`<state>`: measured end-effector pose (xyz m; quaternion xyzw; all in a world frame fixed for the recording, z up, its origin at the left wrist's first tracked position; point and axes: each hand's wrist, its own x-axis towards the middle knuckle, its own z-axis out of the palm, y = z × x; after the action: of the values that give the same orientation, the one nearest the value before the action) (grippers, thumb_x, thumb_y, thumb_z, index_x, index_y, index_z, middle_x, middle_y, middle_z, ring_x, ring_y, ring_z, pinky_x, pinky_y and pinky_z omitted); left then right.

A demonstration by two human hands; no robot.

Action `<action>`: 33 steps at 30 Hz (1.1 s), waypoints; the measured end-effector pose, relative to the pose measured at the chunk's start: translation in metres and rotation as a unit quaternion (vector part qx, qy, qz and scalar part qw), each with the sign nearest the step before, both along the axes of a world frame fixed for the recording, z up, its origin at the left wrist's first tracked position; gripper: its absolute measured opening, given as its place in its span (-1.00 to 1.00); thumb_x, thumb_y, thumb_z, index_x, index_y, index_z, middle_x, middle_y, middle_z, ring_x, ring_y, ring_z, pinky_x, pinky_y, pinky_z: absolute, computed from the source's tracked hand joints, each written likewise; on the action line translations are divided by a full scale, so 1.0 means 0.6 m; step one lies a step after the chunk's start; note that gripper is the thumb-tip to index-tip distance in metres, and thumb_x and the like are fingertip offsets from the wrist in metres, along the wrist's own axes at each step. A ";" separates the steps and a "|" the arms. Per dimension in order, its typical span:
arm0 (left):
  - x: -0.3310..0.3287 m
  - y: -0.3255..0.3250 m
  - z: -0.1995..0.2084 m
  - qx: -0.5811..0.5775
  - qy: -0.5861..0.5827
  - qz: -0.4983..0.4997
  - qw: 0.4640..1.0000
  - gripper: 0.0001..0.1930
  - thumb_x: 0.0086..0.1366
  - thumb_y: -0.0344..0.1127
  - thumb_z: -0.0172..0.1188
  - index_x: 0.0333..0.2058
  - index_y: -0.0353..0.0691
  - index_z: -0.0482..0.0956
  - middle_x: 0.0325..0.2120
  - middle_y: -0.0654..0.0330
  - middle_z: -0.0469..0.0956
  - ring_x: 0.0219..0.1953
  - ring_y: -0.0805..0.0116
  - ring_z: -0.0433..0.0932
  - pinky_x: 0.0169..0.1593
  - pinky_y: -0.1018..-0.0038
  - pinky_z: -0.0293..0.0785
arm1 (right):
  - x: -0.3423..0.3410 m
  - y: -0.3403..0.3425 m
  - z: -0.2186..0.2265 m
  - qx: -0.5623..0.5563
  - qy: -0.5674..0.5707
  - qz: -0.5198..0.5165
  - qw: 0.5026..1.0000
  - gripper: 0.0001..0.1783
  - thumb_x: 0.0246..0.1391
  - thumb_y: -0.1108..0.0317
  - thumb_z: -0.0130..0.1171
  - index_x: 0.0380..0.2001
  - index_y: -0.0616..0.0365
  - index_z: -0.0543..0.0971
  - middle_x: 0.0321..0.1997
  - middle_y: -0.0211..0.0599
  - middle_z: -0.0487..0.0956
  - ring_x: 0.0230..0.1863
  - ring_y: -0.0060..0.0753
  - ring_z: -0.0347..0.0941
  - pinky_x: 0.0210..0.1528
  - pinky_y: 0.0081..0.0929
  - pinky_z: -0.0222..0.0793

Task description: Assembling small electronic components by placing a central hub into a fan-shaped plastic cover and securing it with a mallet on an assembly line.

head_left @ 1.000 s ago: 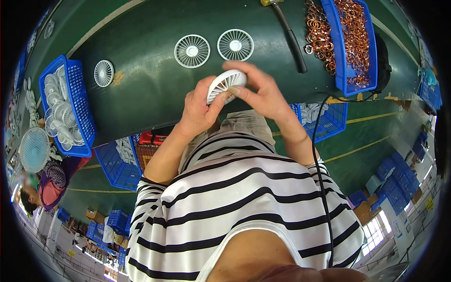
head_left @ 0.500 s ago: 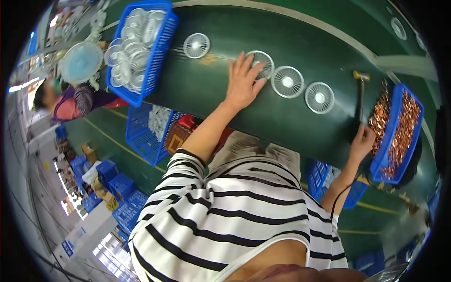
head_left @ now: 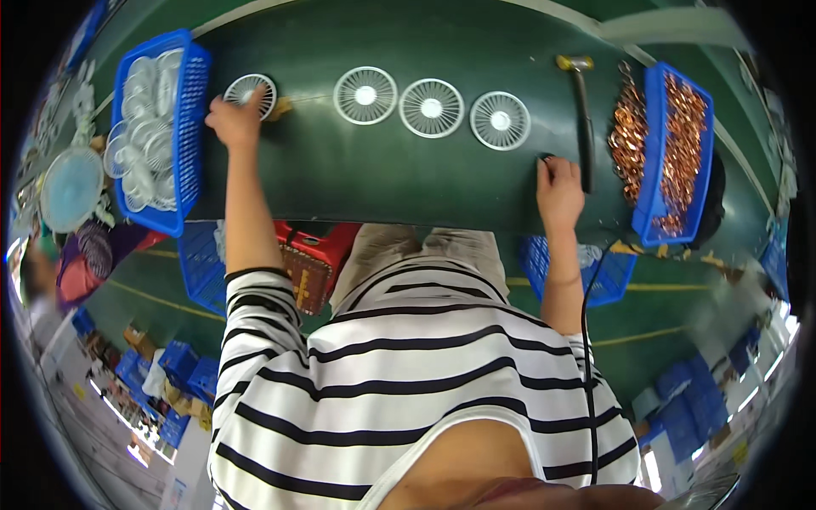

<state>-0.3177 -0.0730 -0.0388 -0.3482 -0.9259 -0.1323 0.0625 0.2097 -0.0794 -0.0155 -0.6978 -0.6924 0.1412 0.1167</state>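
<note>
At the left of the green table my left hand (head_left: 235, 125) is closed on the edge of a white round wire-like grille (head_left: 247, 92), its thumb over the spokes and its fingers by the left rim. Three similar grilles lie flat in a row: a left one (head_left: 365, 95), a middle one (head_left: 432, 108) and a right one (head_left: 500, 121). My right hand (head_left: 561, 194) rests on the table right of the row, fingers pinched together. Something small and dark shows at its fingertips; its kind is unclear. Beside this hand lies a hammer (head_left: 582, 119) with a yellowish head and dark handle.
A blue basket (head_left: 192, 127) full of clear and white round parts stands at the left. On the right, a blue bin (head_left: 653, 153) holds copper-coloured pieces, with a loose pile (head_left: 627, 140) beside it. Past the left table end sits another person (head_left: 93, 255).
My left hand has gone from a grille in the row to the leftmost grille and closed on it. My right hand has moved from the hammer's handle end to its left. The view has shifted.
</note>
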 end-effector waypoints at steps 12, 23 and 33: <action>0.395 -0.069 0.164 0.265 -0.481 -0.193 0.813 -0.81 0.34 -0.27 0.09 -0.23 -0.28 0.41 -0.35 0.30 0.38 -0.31 0.58 0.30 -0.18 0.60 0.29 | -0.081 -0.018 0.122 0.201 0.219 0.145 0.944 -0.79 -0.19 0.45 0.37 -0.39 0.13 0.61 -0.37 -0.30 0.55 -0.41 -0.26 0.45 -0.39 -0.43 0.38; 0.480 -0.078 0.225 0.166 -0.678 -0.237 0.675 -0.68 0.46 -0.16 -0.14 -0.06 -0.32 0.35 -0.36 0.28 0.43 -0.30 0.57 0.35 -0.21 0.59 0.35 | -0.158 -0.021 0.186 0.189 0.243 0.225 0.925 -0.86 -0.18 0.38 0.33 -0.48 0.06 0.57 -0.46 -0.43 0.51 -0.41 -0.32 0.40 -0.36 -0.38 0.26; 0.495 -0.106 0.219 0.089 -0.588 -0.284 0.752 -0.71 0.43 -0.25 -0.09 0.01 -0.28 0.31 -0.22 0.25 0.42 -0.20 0.53 0.33 -0.09 0.57 0.31 | -0.150 -0.040 0.183 0.078 0.171 0.219 0.957 -0.84 -0.07 0.36 0.24 -0.37 0.10 0.52 -0.31 -0.36 0.49 -0.24 -0.22 0.41 -0.14 -0.27 0.22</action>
<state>-0.0208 -0.1363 0.0929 -0.4418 -0.6227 -0.4042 -0.5037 0.1199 -0.1036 0.0942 -0.4831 -0.8070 0.2260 0.2534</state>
